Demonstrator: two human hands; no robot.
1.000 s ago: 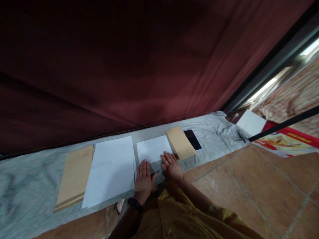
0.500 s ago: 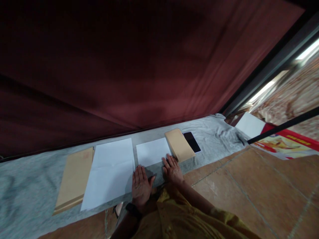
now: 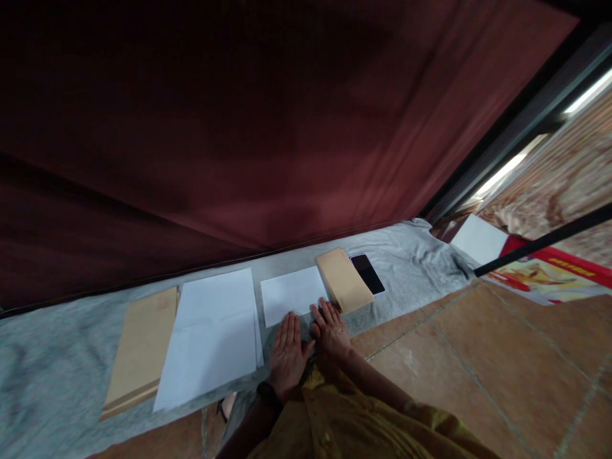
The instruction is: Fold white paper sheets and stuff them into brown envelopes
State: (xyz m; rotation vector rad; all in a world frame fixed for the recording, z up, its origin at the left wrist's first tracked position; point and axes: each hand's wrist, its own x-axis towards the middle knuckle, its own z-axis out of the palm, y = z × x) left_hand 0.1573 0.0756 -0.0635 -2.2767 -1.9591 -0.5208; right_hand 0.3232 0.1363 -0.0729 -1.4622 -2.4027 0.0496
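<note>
A folded white paper (image 3: 291, 292) lies on the grey cloth in front of me. My left hand (image 3: 288, 354) rests flat at its near edge, fingers outstretched and holding nothing. Flat too is my right hand (image 3: 331, 331), its fingertips at the paper's near right corner, close to a brown envelope (image 3: 345, 280). To the left of my left hand lie larger white sheets (image 3: 213, 338), slightly fanned at their right edge. Beyond them is a stack of brown envelopes (image 3: 142, 350). A dark-screened phone (image 3: 368, 274) sits partly beside the right envelope.
The grey cloth (image 3: 43, 363) covers a long narrow surface, with wrinkles at its right end. A dark red curtain (image 3: 287, 159) hangs behind it. At the right, a red and yellow printed box (image 3: 549, 274) stands on the tiled floor (image 3: 430, 376) behind a thin dark bar.
My left hand has moved right, from beside the large sheets to the near edge of the folded paper. My right hand has stayed nearly still.
</note>
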